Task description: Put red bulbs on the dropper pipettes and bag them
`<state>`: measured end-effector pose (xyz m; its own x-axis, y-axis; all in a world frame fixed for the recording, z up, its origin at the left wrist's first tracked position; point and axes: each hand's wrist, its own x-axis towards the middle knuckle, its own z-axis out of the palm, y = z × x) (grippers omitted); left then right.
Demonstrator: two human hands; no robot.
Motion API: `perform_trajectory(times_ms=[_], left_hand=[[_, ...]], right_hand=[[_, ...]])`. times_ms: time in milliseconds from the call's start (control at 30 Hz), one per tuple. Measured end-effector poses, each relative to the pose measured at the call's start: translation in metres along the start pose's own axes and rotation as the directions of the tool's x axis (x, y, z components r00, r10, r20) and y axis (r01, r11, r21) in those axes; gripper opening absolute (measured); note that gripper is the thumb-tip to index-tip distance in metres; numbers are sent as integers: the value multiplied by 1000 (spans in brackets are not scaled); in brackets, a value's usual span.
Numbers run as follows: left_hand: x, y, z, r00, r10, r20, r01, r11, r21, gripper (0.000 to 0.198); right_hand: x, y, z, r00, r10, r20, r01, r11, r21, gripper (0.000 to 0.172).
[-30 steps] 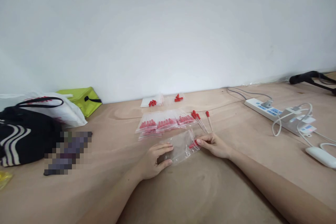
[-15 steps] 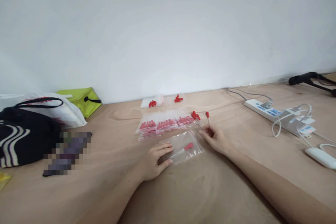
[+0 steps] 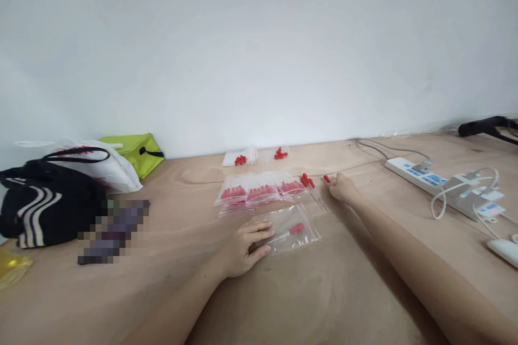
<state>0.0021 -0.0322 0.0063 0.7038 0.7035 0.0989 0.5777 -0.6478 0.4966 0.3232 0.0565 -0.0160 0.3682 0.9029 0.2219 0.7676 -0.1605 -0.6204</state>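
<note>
A clear zip bag [image 3: 281, 220] lies flat on the table with one dropper [image 3: 296, 228] in it, red bulb to the right. My left hand [image 3: 249, 245] rests on the bag's left end, fingers stretched and thumb apart. Farther right, my right hand [image 3: 343, 190] is closed at a red-bulbed dropper [image 3: 327, 178]; its stem is hidden by the fingers. Several loose droppers [image 3: 309, 186] with thin clear stems lie just left of that hand. Behind the bag, filled zip bags [image 3: 261, 190] with red bulbs showing are laid out in overlapping stacks.
Two small groups of loose red bulbs [image 3: 240, 160] lie on bags near the wall. On the right sits a white power strip [image 3: 408, 172] with plugs and cables. A black striped bag [image 3: 52, 205], a white plastic bag [image 3: 125, 172] and a green bag [image 3: 151, 156] stand left.
My right hand has moved forward and right, from beside the loose droppers to closing at the rightmost one. My left hand stays on the bag. The view has shifted slightly.
</note>
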Motion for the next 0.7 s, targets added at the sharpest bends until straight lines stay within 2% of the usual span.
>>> perform_trajectory(times_ms=[100, 133, 200, 267, 367, 500, 600, 700], left_hand=[[0, 1, -1, 1000, -11, 25, 11, 1000, 12, 32], [0, 1, -1, 999, -11, 31, 10, 1000, 13, 31], [1, 2, -1, 999, -11, 36, 10, 1000, 15, 31], [1, 3, -2, 999, -14, 37, 13, 1000, 12, 31], [1, 3, -2, 999, -15, 32, 15, 1000, -3, 31], [1, 2, -2, 1000, -12, 25, 12, 1000, -9, 29], [1, 3, -3, 999, -14, 33, 14, 1000, 9, 29], [0, 5, -4, 999, -22, 24, 21, 1000, 23, 37]], right_hand=[[-20, -3, -11, 1000, -5, -7, 5, 994, 110, 57], [-30, -4, -14, 999, -32, -13, 35, 961, 273, 63], [-52, -6, -17, 999, -52, 11, 37, 825, 564, 68], [-71, -8, -17, 1000, -12, 16, -3, 705, 709, 68], [-85, -12, -11, 999, 49, 18, -44, 611, 791, 64], [-89, -19, -5, 996, 70, 55, -85, 570, 818, 60], [-93, -27, -2, 988, 43, 149, -151, 502, 851, 56], [-100, -33, -2, 955, -37, 295, -250, 435, 865, 47]])
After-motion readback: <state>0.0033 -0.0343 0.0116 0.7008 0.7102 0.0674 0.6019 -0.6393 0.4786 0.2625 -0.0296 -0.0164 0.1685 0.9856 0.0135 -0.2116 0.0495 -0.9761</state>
